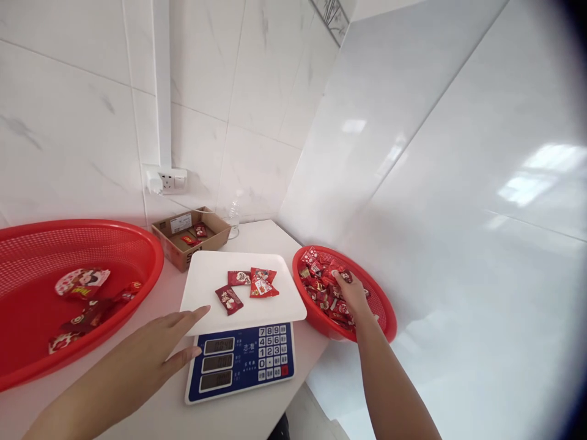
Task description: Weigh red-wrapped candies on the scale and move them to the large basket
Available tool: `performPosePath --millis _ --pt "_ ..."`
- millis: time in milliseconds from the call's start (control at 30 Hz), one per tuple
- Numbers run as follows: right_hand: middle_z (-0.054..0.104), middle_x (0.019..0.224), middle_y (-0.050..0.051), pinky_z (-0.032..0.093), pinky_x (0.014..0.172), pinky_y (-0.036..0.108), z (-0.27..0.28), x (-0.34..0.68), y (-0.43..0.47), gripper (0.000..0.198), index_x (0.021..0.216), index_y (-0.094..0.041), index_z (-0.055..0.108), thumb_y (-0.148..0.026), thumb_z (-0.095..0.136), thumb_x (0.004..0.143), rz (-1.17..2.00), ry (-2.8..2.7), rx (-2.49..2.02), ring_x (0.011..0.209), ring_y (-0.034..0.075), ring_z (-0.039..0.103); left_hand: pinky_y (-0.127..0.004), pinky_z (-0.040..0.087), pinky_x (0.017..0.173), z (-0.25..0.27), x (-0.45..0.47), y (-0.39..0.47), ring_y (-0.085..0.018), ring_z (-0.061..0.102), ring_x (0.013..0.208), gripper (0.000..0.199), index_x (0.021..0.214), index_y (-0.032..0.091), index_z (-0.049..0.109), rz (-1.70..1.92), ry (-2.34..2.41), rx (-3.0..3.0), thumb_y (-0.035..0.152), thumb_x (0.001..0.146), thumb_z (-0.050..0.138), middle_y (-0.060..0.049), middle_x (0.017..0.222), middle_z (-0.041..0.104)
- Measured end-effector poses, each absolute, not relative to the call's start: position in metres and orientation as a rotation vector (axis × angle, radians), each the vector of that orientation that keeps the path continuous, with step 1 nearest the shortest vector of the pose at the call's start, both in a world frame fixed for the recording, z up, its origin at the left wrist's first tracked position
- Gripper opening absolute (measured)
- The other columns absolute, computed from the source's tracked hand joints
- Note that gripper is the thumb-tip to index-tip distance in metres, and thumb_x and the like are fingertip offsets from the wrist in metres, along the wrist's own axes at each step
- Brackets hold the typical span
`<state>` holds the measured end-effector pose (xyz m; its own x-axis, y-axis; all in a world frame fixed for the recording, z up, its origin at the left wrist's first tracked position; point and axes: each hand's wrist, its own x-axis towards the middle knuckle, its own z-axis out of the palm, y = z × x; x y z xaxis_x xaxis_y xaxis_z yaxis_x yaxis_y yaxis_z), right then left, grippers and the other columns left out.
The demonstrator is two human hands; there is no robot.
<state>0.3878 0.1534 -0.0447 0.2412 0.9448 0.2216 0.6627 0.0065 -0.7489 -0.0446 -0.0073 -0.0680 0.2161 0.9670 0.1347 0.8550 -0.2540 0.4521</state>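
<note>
Lighting was bright and diffuse. Hard white glare patches showed on the glossy right-hand wall (435, 256); shadows were soft. Vignetting darkened the right corners. Wide-angle distortion stretched the left basket (132, 256). Scale displays (217, 362) read faintly.

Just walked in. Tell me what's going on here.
A person's right hand is in the right red basket, fingers at the small wrapped packets; whether it grips one is hard to tell. The left hand is spread at the near left edge of the scale's white tray, holding nothing visible. A few red packets lie on that tray, and more are in the left red basket.
</note>
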Motion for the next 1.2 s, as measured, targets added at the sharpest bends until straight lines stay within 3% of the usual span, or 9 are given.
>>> performPosePath --millis 133,267,367,533,700,800,933,1100,1200 --pt "0.073 0.097 0.010 0.049 0.088 0.040 -0.034 0.374 0.144 0.042 0.097 -0.018 0.066 -0.055 0.054 0.080 0.373 -1.413 -1.738 0.094 0.030 0.065 -0.037 0.052 0.094 -0.050 -0.041 -0.011 -0.027 0.055 0.126 0.056 0.145 0.039 0.037 0.534 1.727 2.220 0.055 0.092 0.043 -0.001 0.141 0.055" --pt "0.072 0.094 0.007 0.049 0.082 0.036 -0.031 0.330 0.123 0.038 0.093 -0.019 0.065 -0.053 0.061 0.076 0.383 -1.547 -1.606 0.087 0.026 0.064 -0.038 0.052 0.094 -0.040 -0.039 -0.014 -0.028 0.055 0.126 0.056 0.146 0.038 0.036 0.521 1.735 2.214 0.054 0.093 0.042 -0.002 0.141 0.056" --pt "0.071 0.090 0.007 0.049 0.077 0.032 -0.038 0.289 0.102 0.033 0.089 -0.021 0.066 -0.051 0.056 0.082 0.484 -1.804 -1.450 0.083 0.023 0.064 -0.039 0.050 0.096 -0.038 -0.038 -0.015 -0.028 0.053 0.128 0.055 0.146 0.036 0.037 0.508 1.731 2.223 0.053 0.093 0.041 -0.003 0.142 0.055" --pt "0.068 0.111 0.009 0.049 0.088 0.033 -0.046 0.258 0.084 0.034 0.108 -0.024 0.066 -0.046 0.048 0.089 0.471 -2.057 -1.352 0.100 0.024 0.063 -0.039 0.051 0.094 -0.035 -0.038 -0.015 -0.029 0.054 0.127 0.056 0.146 0.036 0.037 0.540 1.710 2.234 0.053 0.093 0.043 -0.004 0.142 0.055" --pt "0.062 0.124 0.015 0.044 0.097 0.040 -0.046 0.295 0.091 0.043 0.119 -0.019 0.057 -0.046 0.041 0.090 0.156 -1.727 -1.450 0.113 0.026 0.057 -0.039 0.049 0.097 -0.029 -0.038 -0.015 -0.027 0.052 0.128 0.055 0.147 0.036 0.035 0.491 1.733 2.188 0.054 0.094 0.038 -0.004 0.143 0.054" --pt "0.064 0.119 0.015 0.047 0.090 0.042 -0.054 0.327 0.096 0.045 0.121 -0.018 0.053 -0.044 0.042 0.087 0.128 -1.610 -1.619 0.105 0.027 0.061 -0.040 0.048 0.097 -0.026 -0.036 -0.015 -0.028 0.052 0.128 0.055 0.147 0.034 0.036 0.485 1.739 2.187 0.053 0.095 0.036 -0.005 0.142 0.055" --pt "0.069 0.102 0.016 0.048 0.082 0.045 -0.073 0.354 0.102 0.044 0.112 -0.018 0.061 -0.046 0.049 0.081 0.130 -1.548 -2.018 0.091 0.032 0.063 -0.040 0.049 0.096 -0.019 -0.034 -0.014 -0.029 0.054 0.125 0.054 0.146 0.033 0.036 0.495 1.760 2.173 0.052 0.096 0.036 -0.006 0.140 0.056" --pt "0.066 0.113 0.017 0.046 0.088 0.044 -0.082 0.352 0.107 0.047 0.109 -0.016 0.065 -0.048 0.048 0.080 0.023 -1.638 -1.950 0.101 0.032 0.060 -0.041 0.046 0.100 -0.015 -0.031 -0.014 -0.028 0.053 0.126 0.056 0.146 0.031 0.038 0.530 1.781 2.198 0.055 0.095 0.036 -0.006 0.140 0.055" --pt "0.067 0.109 0.018 0.046 0.085 0.044 -0.080 0.347 0.105 0.051 0.113 -0.014 0.063 -0.049 0.050 0.079 0.007 -1.611 -1.990 0.099 0.033 0.061 -0.041 0.046 0.101 -0.015 -0.030 -0.012 -0.028 0.052 0.127 0.055 0.145 0.031 0.039 0.535 1.795 2.200 0.055 0.095 0.036 -0.006 0.142 0.054"
